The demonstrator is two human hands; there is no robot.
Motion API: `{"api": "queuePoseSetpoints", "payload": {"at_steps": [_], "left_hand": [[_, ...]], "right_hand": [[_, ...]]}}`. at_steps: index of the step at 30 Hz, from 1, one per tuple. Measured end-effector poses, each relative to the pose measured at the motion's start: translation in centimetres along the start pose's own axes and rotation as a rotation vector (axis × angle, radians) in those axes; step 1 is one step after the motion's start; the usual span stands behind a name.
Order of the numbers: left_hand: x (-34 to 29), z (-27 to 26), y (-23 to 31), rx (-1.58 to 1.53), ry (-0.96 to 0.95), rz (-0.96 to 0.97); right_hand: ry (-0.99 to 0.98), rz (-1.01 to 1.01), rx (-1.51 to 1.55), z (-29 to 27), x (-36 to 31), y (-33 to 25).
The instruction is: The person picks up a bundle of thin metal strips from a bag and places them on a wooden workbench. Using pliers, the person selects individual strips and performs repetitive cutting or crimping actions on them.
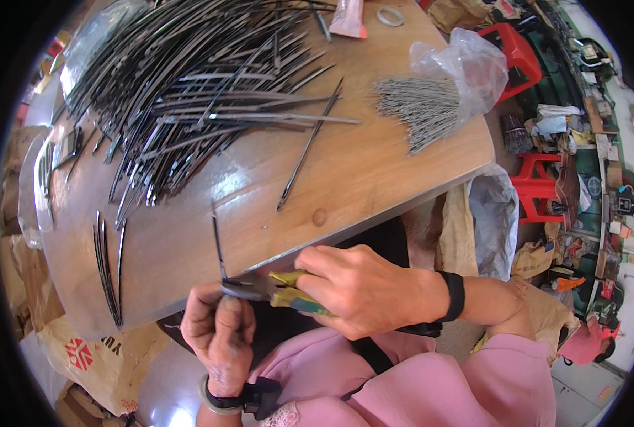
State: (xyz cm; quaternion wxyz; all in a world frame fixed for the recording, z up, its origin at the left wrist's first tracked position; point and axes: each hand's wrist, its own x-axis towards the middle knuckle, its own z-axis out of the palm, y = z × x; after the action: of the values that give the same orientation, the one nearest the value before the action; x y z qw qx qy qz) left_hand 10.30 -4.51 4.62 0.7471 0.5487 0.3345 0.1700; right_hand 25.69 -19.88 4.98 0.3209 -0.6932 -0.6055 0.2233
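At the near edge of the counter [374, 164], left hand [221, 331], pinched closed, held slender dark strip [218, 242]; right hand [352, 288], curled tight, gripped yellow-handled pliers [285, 278], jaws by left fingertips.

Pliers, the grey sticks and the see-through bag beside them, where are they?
Pliers [284, 296]: head view, on a yellow handle.
Grey sticks [419, 108]: head view, middle of the bundle.
See-through bag [481, 75]: head view, on its crumpled side.

Red emblem [79, 354] and dark lettering [111, 345] on a tan sack [126, 371], lower left.
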Motion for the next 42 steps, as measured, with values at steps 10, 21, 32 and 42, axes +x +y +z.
{"api": "queuePoseSetpoints", "payload": {"at_steps": [10, 21, 32, 42], "left_hand": [[0.2, -6.7, 2.7, 0.249, 0.348, 0.141], [3.9, -10.3, 6.3, 1.128, 0.296, 0.422], [13.5, -12.0, 5.5, 1.395, 0.085, 0.8], [7.9, -12.9, 10.2, 0.798, 0.101, 0.102]], "right_hand": [[0.309, 0.169, -0.711, -11.4, -8.4, 7.2], [0.439, 0.056, -0.882, -13.3, -5.0, 7.3], [0.983, 0.059, 0.689, -9.0, -0.7, 1.2], [0.858, 0.446, 0.779, -5.6, -3.9, 4.8]]}}
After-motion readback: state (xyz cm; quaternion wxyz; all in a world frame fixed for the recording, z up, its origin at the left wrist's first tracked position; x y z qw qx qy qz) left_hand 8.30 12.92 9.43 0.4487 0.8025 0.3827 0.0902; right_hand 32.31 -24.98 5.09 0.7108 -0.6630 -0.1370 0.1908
